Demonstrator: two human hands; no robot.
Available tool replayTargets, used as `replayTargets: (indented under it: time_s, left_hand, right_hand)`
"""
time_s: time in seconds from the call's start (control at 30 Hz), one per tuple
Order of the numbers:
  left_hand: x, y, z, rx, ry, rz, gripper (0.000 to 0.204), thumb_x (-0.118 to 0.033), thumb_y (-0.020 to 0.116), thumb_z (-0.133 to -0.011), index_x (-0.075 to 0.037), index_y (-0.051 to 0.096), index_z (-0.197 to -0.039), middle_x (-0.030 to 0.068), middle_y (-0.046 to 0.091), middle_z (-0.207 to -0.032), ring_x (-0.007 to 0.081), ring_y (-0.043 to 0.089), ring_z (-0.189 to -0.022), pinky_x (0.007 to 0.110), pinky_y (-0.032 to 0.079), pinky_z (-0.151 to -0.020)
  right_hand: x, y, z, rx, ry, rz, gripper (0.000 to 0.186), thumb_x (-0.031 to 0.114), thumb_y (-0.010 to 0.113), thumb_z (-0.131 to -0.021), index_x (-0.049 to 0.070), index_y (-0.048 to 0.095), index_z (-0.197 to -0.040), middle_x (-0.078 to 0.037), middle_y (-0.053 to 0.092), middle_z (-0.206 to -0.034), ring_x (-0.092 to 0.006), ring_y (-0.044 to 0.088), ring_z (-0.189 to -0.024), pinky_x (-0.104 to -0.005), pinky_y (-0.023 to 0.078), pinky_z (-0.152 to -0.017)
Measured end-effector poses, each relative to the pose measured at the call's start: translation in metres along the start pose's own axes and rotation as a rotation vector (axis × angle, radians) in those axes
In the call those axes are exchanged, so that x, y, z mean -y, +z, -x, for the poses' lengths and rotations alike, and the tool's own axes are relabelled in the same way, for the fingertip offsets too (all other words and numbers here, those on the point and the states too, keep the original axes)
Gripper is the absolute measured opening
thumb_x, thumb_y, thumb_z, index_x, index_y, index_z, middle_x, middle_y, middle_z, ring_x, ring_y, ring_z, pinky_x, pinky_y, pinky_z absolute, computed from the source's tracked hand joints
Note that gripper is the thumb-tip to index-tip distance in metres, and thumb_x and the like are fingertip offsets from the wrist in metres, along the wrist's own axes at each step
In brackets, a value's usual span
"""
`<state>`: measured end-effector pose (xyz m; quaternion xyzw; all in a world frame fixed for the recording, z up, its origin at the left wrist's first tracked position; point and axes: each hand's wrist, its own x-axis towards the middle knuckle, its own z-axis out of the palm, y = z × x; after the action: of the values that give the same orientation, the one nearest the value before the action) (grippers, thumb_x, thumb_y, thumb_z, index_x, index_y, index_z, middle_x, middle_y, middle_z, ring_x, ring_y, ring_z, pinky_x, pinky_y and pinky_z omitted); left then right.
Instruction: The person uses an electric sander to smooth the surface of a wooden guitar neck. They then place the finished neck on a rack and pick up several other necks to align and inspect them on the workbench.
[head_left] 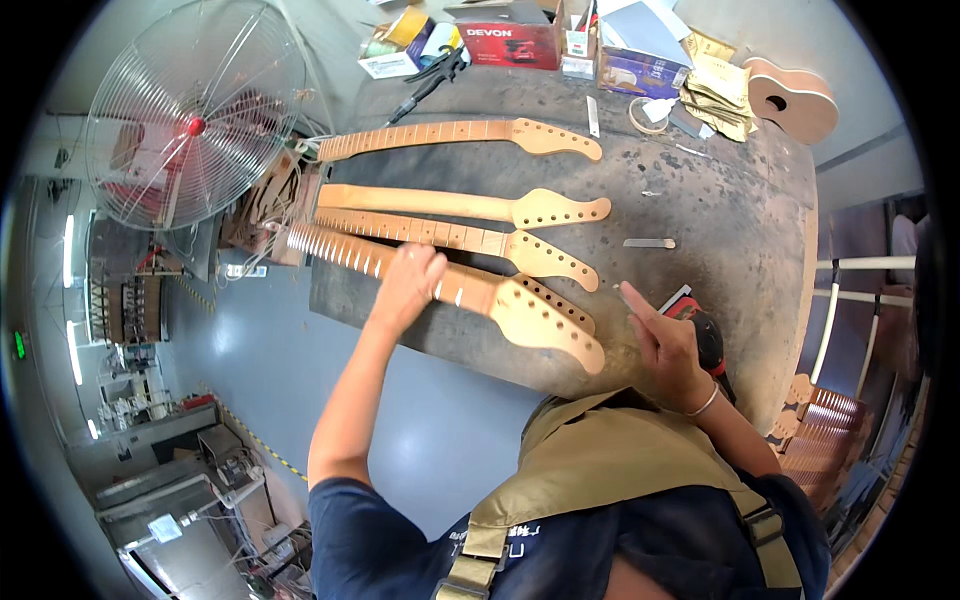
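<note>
My left hand [410, 288] is wrapped round a maple guitar neck [468, 285], its fretted side up and its headstock pointing right toward me. Another headstock [567, 305] shows partly from beneath it. Beyond these lie a fretted neck [462, 236], a neck with its smooth back up [430, 204], and a fretted neck [420, 137] farthest off. To the right, my right hand [668, 348] is closed with the index finger stretched forward. Something thin and greyish shows at its fingertips, too small to name. Beside that hand sits a red and black power tool [708, 338], partly hidden.
The dark workbench [740, 200] carries a small flat metal piece [650, 243], a tape roll [648, 115] and a black clamp [430, 85]. Boxes [510, 40] and yellow packets [720, 95] line its back. A large fan [196, 125] stands left; stacked necks [825, 440] sit right.
</note>
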<state>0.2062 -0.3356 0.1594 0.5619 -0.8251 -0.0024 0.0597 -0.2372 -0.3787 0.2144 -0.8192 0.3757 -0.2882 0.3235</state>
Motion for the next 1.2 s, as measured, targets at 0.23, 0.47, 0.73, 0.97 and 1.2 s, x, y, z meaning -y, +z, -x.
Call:
replayTargets:
  time_s: [0.23, 0.47, 0.73, 0.97, 1.2]
  left_hand:
    - [-0.078, 0.064, 0.106, 0.197, -0.129, -0.060, 0.015, -0.010, 0.059, -0.092, -0.014, 0.055, -0.106, 0.0099, 0.053, -0.103, 0.0299, 0.055, -0.101, 0.043, 0.044, -0.089]
    - [-0.087, 0.079, 0.093, 0.151, -0.172, -0.235, 0.013, -0.016, 0.055, -0.098, -0.025, 0.052, -0.107, 0.0071, 0.050, -0.106, 0.0259, 0.055, -0.104, 0.045, 0.043, -0.100]
    - [-0.095, 0.088, 0.111, 0.090, -0.285, -0.088, 0.031, -0.015, 0.063, -0.090, -0.019, 0.053, -0.119, 0.0103, 0.053, -0.117, 0.0313, 0.052, -0.120, 0.054, 0.037, -0.112]
    - [-0.105, 0.085, 0.074, -0.219, -1.042, 0.406, 0.024, -0.026, 0.068, -0.089, -0.003, 0.071, -0.084, 0.0168, 0.068, -0.112, 0.0368, 0.056, -0.121, 0.049, 0.038, -0.115]
    - [-0.108, 0.127, 0.041, -0.221, -1.113, -0.060, 0.051, -0.031, 0.057, -0.102, 0.001, 0.077, -0.069, 0.0168, 0.076, -0.077, 0.0323, 0.070, -0.098, 0.043, 0.041, -0.111]
  right_hand:
    - [-0.020, 0.073, 0.029, 0.275, -0.061, -0.149, 0.050, 0.007, 0.066, -0.100, 0.017, 0.064, -0.149, -0.016, 0.065, -0.076, -0.0297, 0.064, -0.062, -0.0403, 0.049, -0.058]
    - [-0.029, 0.127, 0.048, 0.439, -0.172, -0.104, 0.049, 0.013, 0.065, -0.102, 0.024, 0.062, -0.150, -0.014, 0.065, -0.073, -0.0315, 0.066, -0.062, -0.0417, 0.051, -0.058]
    - [-0.029, 0.148, 0.049, 0.596, -0.196, 0.032, 0.048, 0.015, 0.065, -0.102, 0.026, 0.062, -0.149, -0.015, 0.066, -0.073, -0.0344, 0.067, -0.064, -0.0446, 0.052, -0.059]
    - [-0.041, 0.157, 0.060, 0.692, -0.261, 0.077, 0.070, 0.011, 0.071, -0.089, 0.022, 0.052, -0.155, -0.015, 0.067, -0.076, -0.0383, 0.068, -0.068, -0.0484, 0.052, -0.060]
    - [-0.026, 0.159, 0.058, 0.930, -0.241, 0.404, 0.109, 0.003, 0.080, -0.062, 0.017, 0.039, -0.162, -0.017, 0.069, -0.088, -0.0420, 0.070, -0.082, -0.0488, 0.054, -0.068]
